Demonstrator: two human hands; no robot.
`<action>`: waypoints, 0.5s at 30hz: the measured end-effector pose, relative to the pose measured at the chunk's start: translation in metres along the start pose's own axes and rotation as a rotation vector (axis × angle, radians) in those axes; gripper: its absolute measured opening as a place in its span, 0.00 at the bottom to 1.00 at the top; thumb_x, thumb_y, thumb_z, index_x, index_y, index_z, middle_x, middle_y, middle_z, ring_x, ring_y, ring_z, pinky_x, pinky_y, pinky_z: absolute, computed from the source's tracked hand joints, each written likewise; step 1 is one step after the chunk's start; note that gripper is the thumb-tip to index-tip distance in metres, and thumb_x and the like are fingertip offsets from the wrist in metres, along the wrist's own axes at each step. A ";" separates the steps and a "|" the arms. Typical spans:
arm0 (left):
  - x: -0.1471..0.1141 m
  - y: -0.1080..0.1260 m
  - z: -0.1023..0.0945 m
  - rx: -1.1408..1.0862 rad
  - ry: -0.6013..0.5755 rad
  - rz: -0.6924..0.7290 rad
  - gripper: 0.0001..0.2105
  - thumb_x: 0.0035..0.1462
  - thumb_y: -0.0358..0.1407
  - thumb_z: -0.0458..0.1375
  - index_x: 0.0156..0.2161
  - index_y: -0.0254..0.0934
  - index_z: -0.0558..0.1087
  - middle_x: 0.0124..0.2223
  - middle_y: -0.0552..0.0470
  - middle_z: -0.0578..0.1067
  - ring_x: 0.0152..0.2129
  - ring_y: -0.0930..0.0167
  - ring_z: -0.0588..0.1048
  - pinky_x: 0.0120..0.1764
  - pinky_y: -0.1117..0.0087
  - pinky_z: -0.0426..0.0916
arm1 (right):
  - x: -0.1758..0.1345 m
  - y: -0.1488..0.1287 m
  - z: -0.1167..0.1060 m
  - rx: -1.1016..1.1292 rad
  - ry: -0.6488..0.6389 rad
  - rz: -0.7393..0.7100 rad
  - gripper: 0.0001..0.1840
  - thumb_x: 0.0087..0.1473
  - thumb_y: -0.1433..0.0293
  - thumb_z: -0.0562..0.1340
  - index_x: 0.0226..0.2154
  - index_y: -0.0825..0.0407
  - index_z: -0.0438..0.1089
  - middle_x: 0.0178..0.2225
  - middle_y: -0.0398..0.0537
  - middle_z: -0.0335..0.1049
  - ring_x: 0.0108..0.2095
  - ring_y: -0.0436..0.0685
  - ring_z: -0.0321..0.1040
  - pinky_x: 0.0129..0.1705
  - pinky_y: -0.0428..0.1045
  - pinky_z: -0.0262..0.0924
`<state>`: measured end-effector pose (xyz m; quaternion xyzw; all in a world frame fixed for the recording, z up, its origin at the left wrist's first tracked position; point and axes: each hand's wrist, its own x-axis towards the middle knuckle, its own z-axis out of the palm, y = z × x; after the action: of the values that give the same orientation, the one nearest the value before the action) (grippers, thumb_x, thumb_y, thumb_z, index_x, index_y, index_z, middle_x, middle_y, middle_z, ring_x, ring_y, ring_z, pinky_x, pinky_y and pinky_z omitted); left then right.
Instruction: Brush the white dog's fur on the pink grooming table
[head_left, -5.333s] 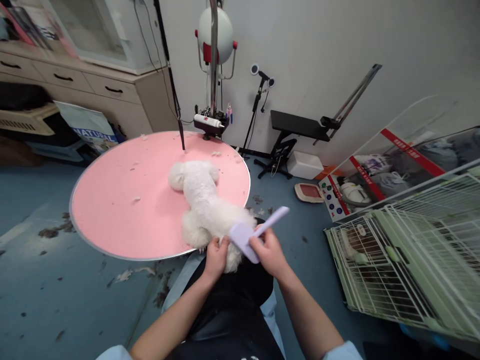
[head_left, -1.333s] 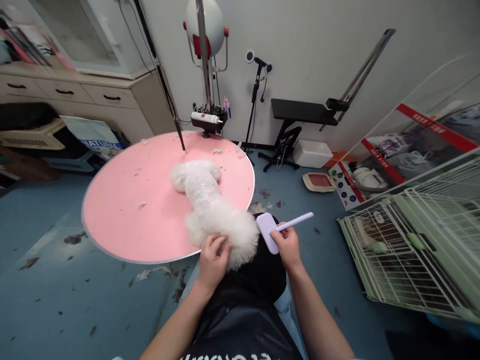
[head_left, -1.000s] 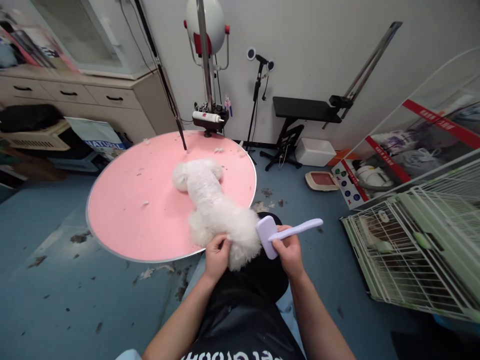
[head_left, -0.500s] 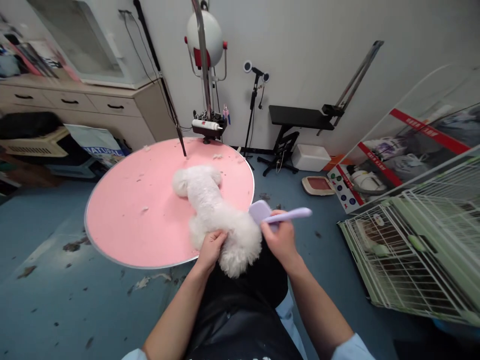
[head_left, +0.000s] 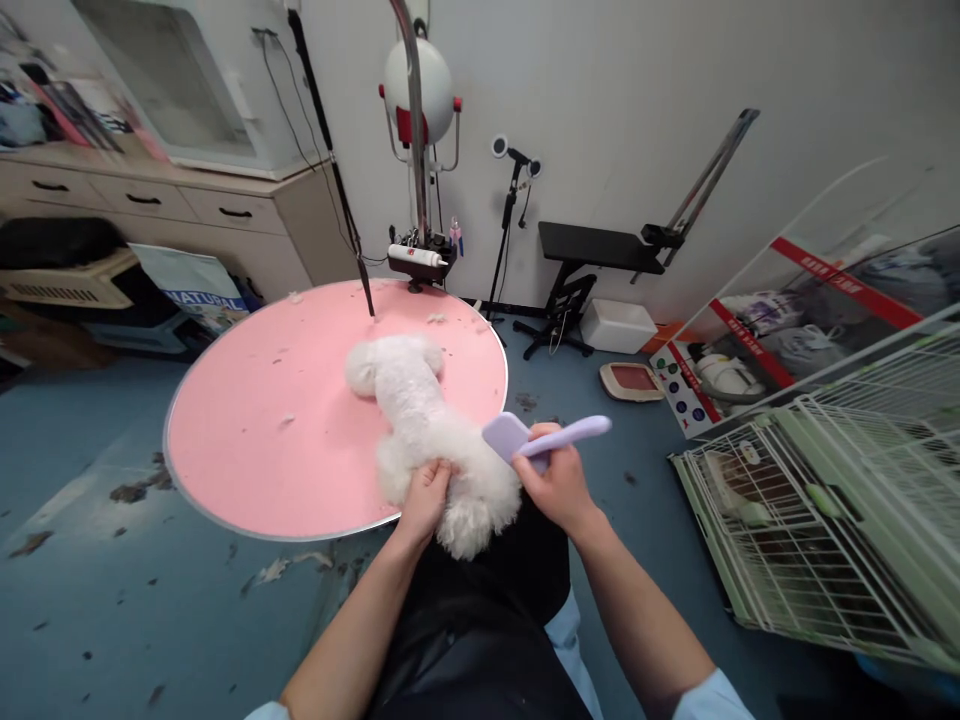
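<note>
A fluffy white dog is on the round pink grooming table, its rear end toward me at the table's near right edge. My left hand is closed on the fur of its hindquarters, fingertips pinched together. In my right hand is a lilac slicker brush, gripped near where the handle meets the head. The brush head lies against the fur on the right side of the dog's rear; its bristle side is hidden. The handle points up and right.
A tool holder with a white bottle sits at the table's far edge, beside a metal arm and a black pole. Wire cages stand on the right. Fur clumps litter the blue floor. Drawers line the back left.
My right hand has moved the brush left, from beside the dog's rear onto its fur. My left hand stays on the hindquarters. The view has shifted slightly.
</note>
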<state>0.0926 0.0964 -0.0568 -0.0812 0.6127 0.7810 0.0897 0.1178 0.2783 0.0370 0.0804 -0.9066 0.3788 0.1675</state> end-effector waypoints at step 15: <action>-0.007 -0.005 -0.002 -0.041 -0.132 0.045 0.18 0.52 0.47 0.58 0.37 0.32 0.73 0.32 0.48 0.77 0.29 0.68 0.74 0.35 0.70 0.67 | 0.000 0.005 0.010 -0.075 -0.262 -0.044 0.11 0.48 0.70 0.60 0.37 0.51 0.62 0.35 0.48 0.67 0.36 0.57 0.67 0.40 0.51 0.61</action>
<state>0.1009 0.0957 -0.0599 -0.0175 0.5910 0.7989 0.1108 0.1136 0.2747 0.0266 0.1428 -0.9323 0.3271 0.0590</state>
